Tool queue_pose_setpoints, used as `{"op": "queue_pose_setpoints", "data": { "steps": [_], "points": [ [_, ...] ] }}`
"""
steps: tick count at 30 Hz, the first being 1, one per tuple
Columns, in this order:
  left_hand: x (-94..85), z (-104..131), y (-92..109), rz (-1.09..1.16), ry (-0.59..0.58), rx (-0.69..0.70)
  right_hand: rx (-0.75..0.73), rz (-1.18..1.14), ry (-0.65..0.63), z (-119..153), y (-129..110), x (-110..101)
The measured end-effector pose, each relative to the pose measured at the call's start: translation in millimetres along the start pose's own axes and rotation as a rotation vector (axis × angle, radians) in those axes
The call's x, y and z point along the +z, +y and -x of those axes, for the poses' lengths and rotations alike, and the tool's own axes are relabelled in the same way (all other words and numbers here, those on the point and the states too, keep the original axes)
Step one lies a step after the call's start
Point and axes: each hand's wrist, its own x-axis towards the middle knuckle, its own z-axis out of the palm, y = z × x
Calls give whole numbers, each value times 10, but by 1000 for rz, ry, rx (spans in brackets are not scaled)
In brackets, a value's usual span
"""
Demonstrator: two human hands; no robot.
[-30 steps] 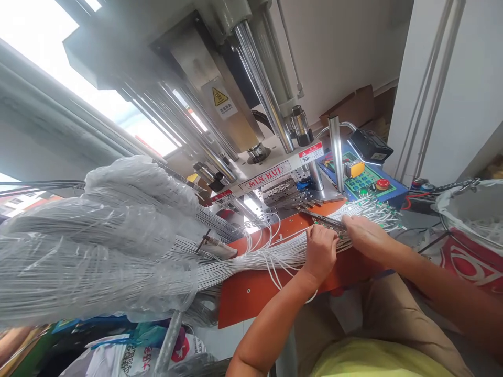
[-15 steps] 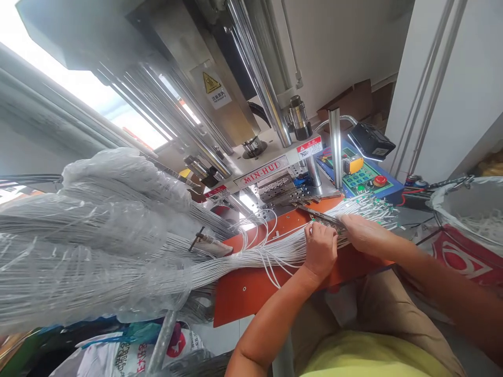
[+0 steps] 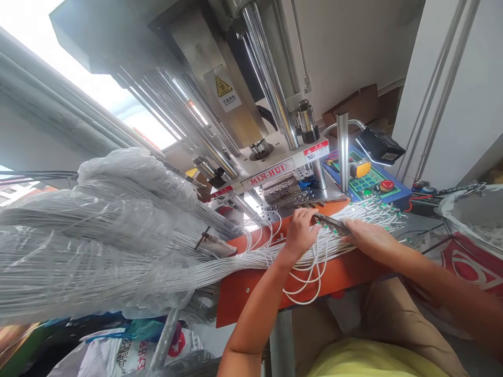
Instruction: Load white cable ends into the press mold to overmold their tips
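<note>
A dark metal bar (image 3: 331, 222) with small green pieces along it lies over a bundle of white cables (image 3: 251, 260). My left hand (image 3: 302, 230) is closed round the bar's left end. At its right end my right hand (image 3: 363, 235) grips the same bar. Green-tipped cable ends (image 3: 379, 212) fan out beyond my right hand. Loops of white cable hang over the front edge of the orange table (image 3: 243, 296). Behind the bar stands a press (image 3: 271, 173) with a metal mould block (image 3: 280, 191) under its plate.
A blue control box (image 3: 377, 180) with a red button stands at the right, beside a metal post (image 3: 343, 152) and a black lamp (image 3: 380, 145). Plastic-wrapped cable bundles (image 3: 98, 235) fill the left. A lined bin (image 3: 471, 209) is at the far right.
My left hand has moved left and up to the bar's far end. Cable loops now hang lower over the table's front edge. The view has shifted slightly.
</note>
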Motion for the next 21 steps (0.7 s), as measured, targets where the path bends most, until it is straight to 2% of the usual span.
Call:
{"op": "queue_pose_setpoints", "data": {
  "steps": [4,7,11,14,18,21],
  "points": [
    [6,-260,-329,-25,-267,58,-7,-40,-16,-4,-11,-35],
    [78,-365,-453,-30,-371,146,-15,-76,-11,-11,-12,-44],
    [142,-417,-491,-45,-354,214,-6,-35,-19,-25,35,-1],
    [101,-431,-508,-18,-334,255,-28,-19,18,-48,99,-14],
    [-101,-504,-594,-25,-176,258,-154,12,125,-270,164,-150],
    [-311,-609,-757,-61,-63,202,-237,35,206,-669,149,-270]
  ]
}}
